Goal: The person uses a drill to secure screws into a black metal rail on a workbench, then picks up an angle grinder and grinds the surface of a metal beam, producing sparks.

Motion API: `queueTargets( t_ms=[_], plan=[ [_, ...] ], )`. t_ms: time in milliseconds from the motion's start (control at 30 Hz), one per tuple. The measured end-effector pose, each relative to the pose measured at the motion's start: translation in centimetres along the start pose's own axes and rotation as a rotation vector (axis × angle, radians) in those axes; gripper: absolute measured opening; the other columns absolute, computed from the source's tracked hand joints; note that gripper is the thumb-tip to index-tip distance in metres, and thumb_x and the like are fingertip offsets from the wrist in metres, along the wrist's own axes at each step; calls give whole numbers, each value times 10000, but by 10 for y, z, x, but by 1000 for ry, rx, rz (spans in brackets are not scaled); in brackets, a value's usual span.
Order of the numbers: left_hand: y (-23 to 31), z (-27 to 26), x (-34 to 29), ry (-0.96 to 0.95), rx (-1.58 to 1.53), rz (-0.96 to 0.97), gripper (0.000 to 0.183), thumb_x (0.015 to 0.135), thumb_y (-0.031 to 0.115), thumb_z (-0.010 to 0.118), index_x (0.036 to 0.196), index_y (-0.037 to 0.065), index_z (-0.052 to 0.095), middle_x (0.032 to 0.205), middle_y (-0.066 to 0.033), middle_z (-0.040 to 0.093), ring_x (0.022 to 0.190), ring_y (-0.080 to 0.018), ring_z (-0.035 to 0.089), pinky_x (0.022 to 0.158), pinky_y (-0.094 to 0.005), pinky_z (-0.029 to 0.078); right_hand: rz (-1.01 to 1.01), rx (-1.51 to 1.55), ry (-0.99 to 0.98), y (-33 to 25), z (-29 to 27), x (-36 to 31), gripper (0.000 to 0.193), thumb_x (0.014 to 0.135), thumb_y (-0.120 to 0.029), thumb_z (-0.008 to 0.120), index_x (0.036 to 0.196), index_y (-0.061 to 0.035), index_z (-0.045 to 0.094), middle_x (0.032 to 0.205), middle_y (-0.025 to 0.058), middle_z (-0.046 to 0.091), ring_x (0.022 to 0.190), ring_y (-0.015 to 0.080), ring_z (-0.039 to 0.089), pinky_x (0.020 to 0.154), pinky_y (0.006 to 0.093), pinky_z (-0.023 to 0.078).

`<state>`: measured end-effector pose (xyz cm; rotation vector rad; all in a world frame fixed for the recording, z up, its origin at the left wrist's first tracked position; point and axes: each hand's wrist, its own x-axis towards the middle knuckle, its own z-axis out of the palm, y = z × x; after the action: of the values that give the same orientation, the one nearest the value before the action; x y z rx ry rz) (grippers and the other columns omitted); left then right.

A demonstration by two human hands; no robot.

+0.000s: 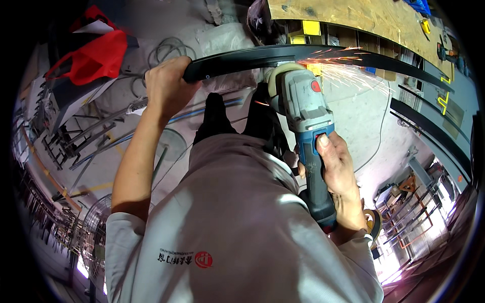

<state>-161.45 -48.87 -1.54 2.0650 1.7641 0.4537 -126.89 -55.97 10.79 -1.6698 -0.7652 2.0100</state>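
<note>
A long black metal bar (237, 59) stretches across in front of me toward the right. My left hand (171, 83) is closed round its left end. In my right hand (334, 164) is a blue and grey angle grinder (305, 103), gripped by its body with the thumb on top near the red switch. The grinder's disc (279, 77) meets the lower edge of the bar, and orange sparks (338, 63) fly off to the right. The tool's head covers part of the disc, so the exact contact line is hidden.
A wooden-topped workbench (348, 16) stands beyond the bar, with a yellow tape measure (426, 26) on it. Red bags (96, 58) lie at the left near metal profiles. More black bars (429, 131) rest at the right. A cable (376, 144) trails on the floor, and a fan (96, 222) stands lower left.
</note>
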Motion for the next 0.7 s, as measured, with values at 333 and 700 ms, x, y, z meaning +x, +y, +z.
queueTargets(
  t_ms=[333, 700],
  plan=[
    [0, -1, 1, 21, -6, 26, 229, 669, 87, 809, 838, 60, 657, 767, -135, 654, 756, -366, 667, 654, -450, 506, 5, 16, -13, 2, 0, 2, 597, 1051, -523, 565, 1206, 53, 559, 886, 133, 678, 592, 187, 672, 547, 292, 554],
    [-2, -4, 1, 4, -5, 26, 233, 665, 86, 811, 838, 62, 657, 775, -138, 662, 763, -369, 671, 658, -450, 512, 15, 67, -45, 3, 1, 2, 577, 1044, -510, 592, 1237, 33, 569, 860, 97, 668, 598, 157, 654, 562, 276, 543]
  ],
)
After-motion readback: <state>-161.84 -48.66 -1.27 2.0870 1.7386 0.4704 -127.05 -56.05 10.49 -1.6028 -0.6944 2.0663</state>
